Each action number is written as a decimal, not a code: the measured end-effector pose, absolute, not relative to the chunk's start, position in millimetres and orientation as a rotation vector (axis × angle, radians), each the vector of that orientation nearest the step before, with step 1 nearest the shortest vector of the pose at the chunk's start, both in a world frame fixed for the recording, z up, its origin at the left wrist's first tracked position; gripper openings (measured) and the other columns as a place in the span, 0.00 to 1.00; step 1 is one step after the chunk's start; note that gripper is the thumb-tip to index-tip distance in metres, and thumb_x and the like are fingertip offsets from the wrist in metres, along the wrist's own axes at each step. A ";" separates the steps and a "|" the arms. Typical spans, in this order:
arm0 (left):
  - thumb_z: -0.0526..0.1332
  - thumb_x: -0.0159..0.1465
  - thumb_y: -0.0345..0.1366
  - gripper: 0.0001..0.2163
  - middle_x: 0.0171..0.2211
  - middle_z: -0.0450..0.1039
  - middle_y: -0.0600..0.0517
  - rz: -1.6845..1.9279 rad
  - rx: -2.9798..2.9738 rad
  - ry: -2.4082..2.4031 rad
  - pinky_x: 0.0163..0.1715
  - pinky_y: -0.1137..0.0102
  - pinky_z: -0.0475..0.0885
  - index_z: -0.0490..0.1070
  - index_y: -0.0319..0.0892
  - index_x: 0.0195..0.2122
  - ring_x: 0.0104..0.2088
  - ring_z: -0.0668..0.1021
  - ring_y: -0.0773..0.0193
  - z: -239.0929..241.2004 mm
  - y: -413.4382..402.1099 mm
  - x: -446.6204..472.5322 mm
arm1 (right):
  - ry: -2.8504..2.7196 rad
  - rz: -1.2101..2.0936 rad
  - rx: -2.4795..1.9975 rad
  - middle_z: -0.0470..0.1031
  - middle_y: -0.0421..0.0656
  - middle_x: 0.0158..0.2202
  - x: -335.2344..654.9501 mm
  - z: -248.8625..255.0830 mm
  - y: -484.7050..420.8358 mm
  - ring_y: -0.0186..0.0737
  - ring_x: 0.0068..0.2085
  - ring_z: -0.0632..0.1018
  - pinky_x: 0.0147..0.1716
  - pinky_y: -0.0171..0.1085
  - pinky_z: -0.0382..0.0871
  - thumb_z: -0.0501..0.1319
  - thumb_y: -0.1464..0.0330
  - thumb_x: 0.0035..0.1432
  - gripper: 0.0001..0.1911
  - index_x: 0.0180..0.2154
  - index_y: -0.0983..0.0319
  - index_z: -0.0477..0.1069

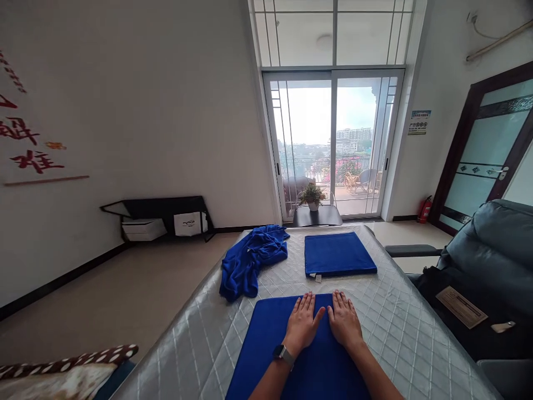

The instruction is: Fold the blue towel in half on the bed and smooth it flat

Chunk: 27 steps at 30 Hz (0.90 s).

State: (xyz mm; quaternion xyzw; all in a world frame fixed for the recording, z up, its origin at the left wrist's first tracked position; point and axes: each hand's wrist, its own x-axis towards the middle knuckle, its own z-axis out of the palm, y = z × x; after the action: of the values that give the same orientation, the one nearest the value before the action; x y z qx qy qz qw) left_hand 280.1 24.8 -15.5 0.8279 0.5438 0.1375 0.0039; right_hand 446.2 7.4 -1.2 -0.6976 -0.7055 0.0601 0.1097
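Note:
A blue cloth (262,339) lies flat and smooth in front of me, its near end running out of view. My left hand (303,322), below a watch on the wrist, rests palm down on it near the far edge. Beside it my right hand (345,321) also presses flat on the cloth, fingers stretched forward. Both hands are open and hold nothing. Just beyond is a neatly folded blue cloth (339,254) with a small white tag at its near edge. To its left, another blue cloth (254,258) sits in a crumpled heap.
The cloths lie on a silvery quilted surface (200,350). Past its far end, a potted plant (313,197) stands on a dark chair (316,215). A dark armchair (495,250) flanks the right side. At the lower left is a brown polka-dot fabric (83,360).

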 end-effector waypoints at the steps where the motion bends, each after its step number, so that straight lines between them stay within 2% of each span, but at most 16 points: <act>1: 0.38 0.73 0.56 0.34 0.71 0.56 0.42 0.414 2.585 1.727 0.69 0.53 0.58 0.56 0.37 0.70 0.71 0.59 0.54 -15.5 24.4 270.8 | -2.066 0.182 -2.053 0.47 0.48 0.73 446.1 -1.0 7.5 0.44 0.73 0.49 0.71 0.47 0.40 0.41 0.61 0.70 0.33 0.71 0.69 0.50; 6: 0.37 0.72 0.58 0.36 0.71 0.55 0.43 0.387 2.504 1.875 0.69 0.52 0.56 0.54 0.37 0.71 0.71 0.57 0.53 -16.8 22.4 219.1 | -2.055 0.188 -2.058 0.44 0.45 0.74 447.0 -3.2 7.8 0.42 0.74 0.47 0.71 0.45 0.38 0.39 0.60 0.70 0.34 0.72 0.68 0.47; 14: 0.37 0.72 0.58 0.37 0.72 0.52 0.42 0.364 2.383 2.085 0.70 0.55 0.55 0.53 0.34 0.71 0.71 0.57 0.52 -31.6 23.0 139.4 | -2.092 0.177 -2.078 0.46 0.46 0.74 448.0 -4.9 9.2 0.42 0.74 0.46 0.71 0.46 0.38 0.40 0.60 0.70 0.34 0.72 0.68 0.47; 19: 0.37 0.72 0.59 0.37 0.71 0.56 0.40 0.445 2.393 2.099 0.68 0.53 0.59 0.55 0.35 0.70 0.70 0.60 0.51 -32.5 21.7 135.3 | -2.092 0.171 -2.082 0.46 0.46 0.74 448.2 -5.7 10.0 0.42 0.74 0.46 0.71 0.46 0.38 0.40 0.60 0.69 0.34 0.72 0.68 0.48; 27: 0.38 0.72 0.59 0.38 0.70 0.56 0.38 0.497 2.350 2.089 0.68 0.55 0.59 0.57 0.33 0.69 0.70 0.60 0.51 -22.3 20.6 137.2 | -2.143 0.083 -2.085 0.47 0.47 0.74 450.8 -8.8 11.0 0.42 0.74 0.47 0.70 0.46 0.41 0.39 0.60 0.69 0.34 0.71 0.68 0.49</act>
State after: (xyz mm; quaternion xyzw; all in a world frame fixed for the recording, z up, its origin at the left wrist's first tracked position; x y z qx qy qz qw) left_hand 137.2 20.6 -22.3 0.7381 0.6560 0.1561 -0.0208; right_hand 450.8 11.0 -8.8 -0.6952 -0.7143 0.0278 0.0751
